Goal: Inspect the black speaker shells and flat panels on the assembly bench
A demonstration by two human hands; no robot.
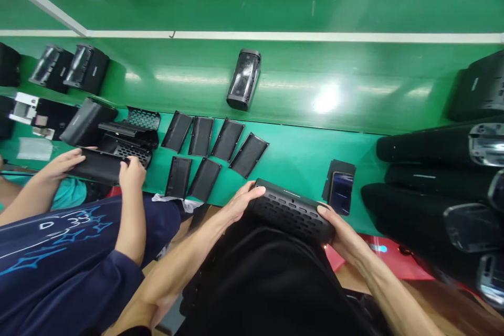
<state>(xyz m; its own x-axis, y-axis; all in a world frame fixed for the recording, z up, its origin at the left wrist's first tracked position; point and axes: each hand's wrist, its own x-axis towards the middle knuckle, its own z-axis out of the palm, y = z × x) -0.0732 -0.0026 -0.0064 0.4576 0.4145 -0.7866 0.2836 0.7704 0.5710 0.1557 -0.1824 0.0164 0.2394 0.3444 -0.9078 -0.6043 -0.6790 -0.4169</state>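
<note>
A black speaker housing (293,212) with rows of slots is held low at the table's near edge. My left hand (241,202) grips its left end, and my right hand (339,227) grips its right end. Just beyond the right hand, a phone (340,192) lies on dark flat pieces (327,184). To the left of the housing, several black rectangular panels (201,136) lie in two rows on the green table (299,152). Farther off, a black speaker with a shiny mesh front (244,80) rests on the green surface.
At the left, a person's hands (132,174) hold a black curved panel (95,166) beside slotted shells (144,118). Large black speakers (429,184) crowd the right side. More speakers (86,67) stand at the far left. A red bin (397,262) is below the table edge.
</note>
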